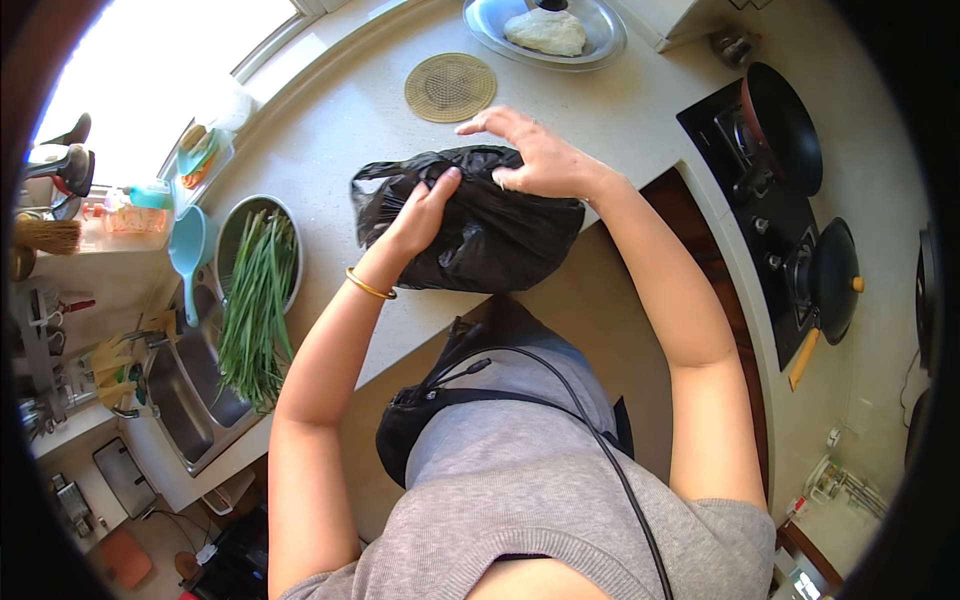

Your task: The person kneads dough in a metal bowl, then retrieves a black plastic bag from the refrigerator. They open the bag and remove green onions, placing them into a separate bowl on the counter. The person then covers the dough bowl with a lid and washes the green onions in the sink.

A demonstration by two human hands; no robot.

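Note:
A full-looking black plastic bag (pixel 487 232) is at the edge of the light countertop (pixel 330 142), just in front of my body. Its contents are hidden by the dark film. My left hand (pixel 421 214), with a gold bangle (pixel 369 285) on the wrist, grips the gathered upper part of the bag. Over the bag's far right side is my right hand (pixel 536 157), fingers spread and thumb close to the plastic. Pale residue shows on its fingers. A round woven-look mat (pixel 451 87) lies just beyond that hand.
Dough (pixel 546 32) sits under a clear lid at the far end. To the left, green chives (pixel 259 307) hang from a metal bowl (pixel 299 247) by the sink (pixel 180 409), beside a blue ladle (pixel 190 240). A wok (pixel 784 127) and lidded pan (pixel 834 281) occupy the right-hand stove (pixel 784 315).

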